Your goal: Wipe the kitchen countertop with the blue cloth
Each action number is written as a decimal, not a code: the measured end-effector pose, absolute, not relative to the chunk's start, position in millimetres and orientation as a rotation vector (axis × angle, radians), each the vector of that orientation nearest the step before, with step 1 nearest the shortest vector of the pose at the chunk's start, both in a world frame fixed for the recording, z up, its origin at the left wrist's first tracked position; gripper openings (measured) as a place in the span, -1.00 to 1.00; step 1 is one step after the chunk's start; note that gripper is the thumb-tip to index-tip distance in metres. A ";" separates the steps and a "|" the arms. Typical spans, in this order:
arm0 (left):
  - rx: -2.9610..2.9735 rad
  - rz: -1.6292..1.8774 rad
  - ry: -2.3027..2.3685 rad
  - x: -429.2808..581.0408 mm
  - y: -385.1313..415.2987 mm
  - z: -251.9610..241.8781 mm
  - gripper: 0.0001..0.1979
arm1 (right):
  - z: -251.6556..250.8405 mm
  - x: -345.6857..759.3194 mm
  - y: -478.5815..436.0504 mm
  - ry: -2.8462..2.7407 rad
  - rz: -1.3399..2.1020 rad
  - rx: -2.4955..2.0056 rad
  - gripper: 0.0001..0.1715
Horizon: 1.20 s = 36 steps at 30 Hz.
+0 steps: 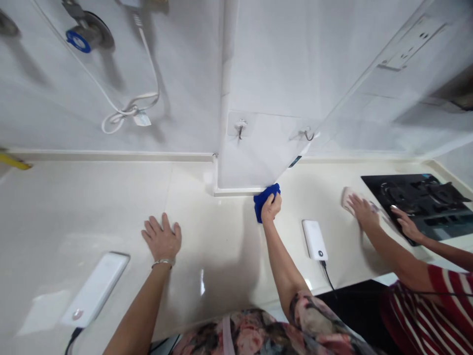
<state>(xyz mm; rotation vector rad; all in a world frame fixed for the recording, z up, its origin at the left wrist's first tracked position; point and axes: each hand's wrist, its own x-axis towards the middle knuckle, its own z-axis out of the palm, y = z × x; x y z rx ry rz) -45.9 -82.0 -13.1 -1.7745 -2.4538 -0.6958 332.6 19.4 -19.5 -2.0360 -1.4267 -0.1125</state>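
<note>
My right hand grips a blue cloth and presses it on the cream countertop, right at the base of the white wall corner. My left hand lies flat and open on the countertop, palm down, with a bracelet at the wrist. It holds nothing.
A white power bank with a black cable lies right of my right arm; another white device lies at the front left. A co-worker in a red striped top wipes with a pale cloth beside a black gas hob. Two hooks hang on the wall.
</note>
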 end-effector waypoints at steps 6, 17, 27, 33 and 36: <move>-1.778 -0.657 -2.485 -44.9 -82.3 -13.7 -0.36 | -29.5 292.6 40.5 -1.217 -0.087 -2.062 -0.31; -1.774 -0.633 -2.494 -44.6 -83.2 -10.6 -0.35 | -16.2 188.8 14.3 -1.908 0.192 -1.833 -0.38; -1.752 -0.706 -2.436 -49.3 -81.3 -7.7 -0.35 | -18.0 271.0 -63.0 -1.708 0.269 -1.651 -0.64; -1.731 -0.755 -2.435 -49.2 -81.0 -13.9 -0.36 | -4.1 342.3 -59.9 -1.200 0.178 -1.854 -0.24; -1.747 -0.763 -2.434 -48.9 -81.5 -16.6 -0.36 | -5.5 362.9 -63.2 -1.145 0.156 -1.911 -0.22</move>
